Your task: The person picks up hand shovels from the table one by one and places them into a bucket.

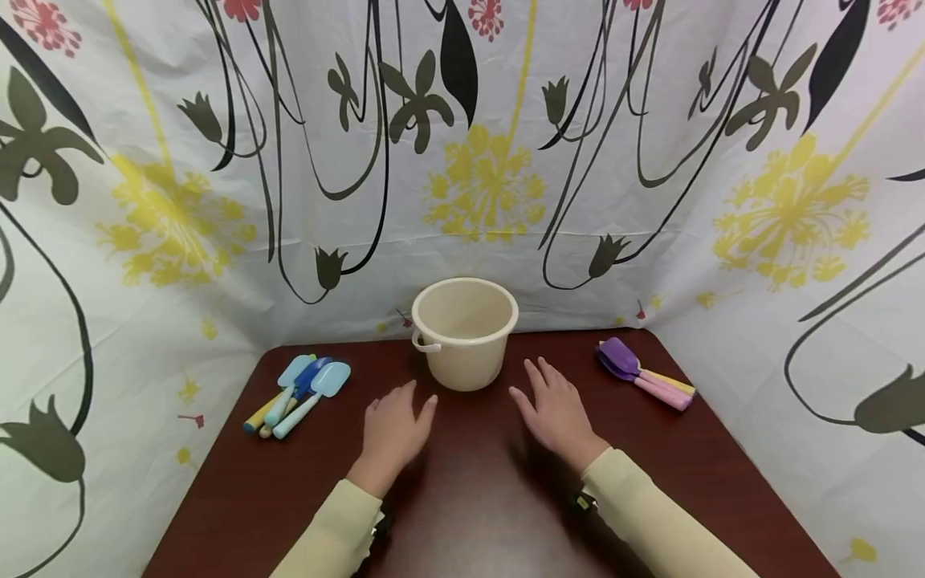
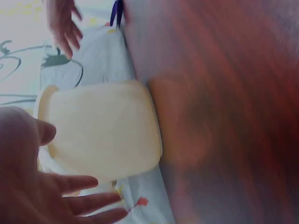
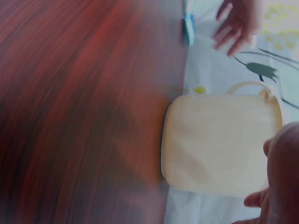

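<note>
A cream plastic bucket (image 1: 466,361) stands upright at the back middle of the table, its handle hanging at the left side of the rim. My left hand (image 1: 393,429) is in front and to the left of it, fingers extended, holding nothing. On the other side my right hand (image 1: 558,413) reaches toward the bucket with its fingers spread, also holding nothing. In the head view neither hand touches the bucket. The left wrist view shows the bucket's wall (image 2: 103,130) beyond the thumb and fingers; the right wrist view shows its wall (image 3: 219,144) too.
Several light blue, dark blue and yellow-handled toy shovels (image 1: 303,393) lie in a pile on the table's left. Purple shovels (image 1: 619,359) with pink and yellow handles lie at the right. A flower-printed cloth (image 1: 462,104) hangs behind the dark red table (image 1: 477,498).
</note>
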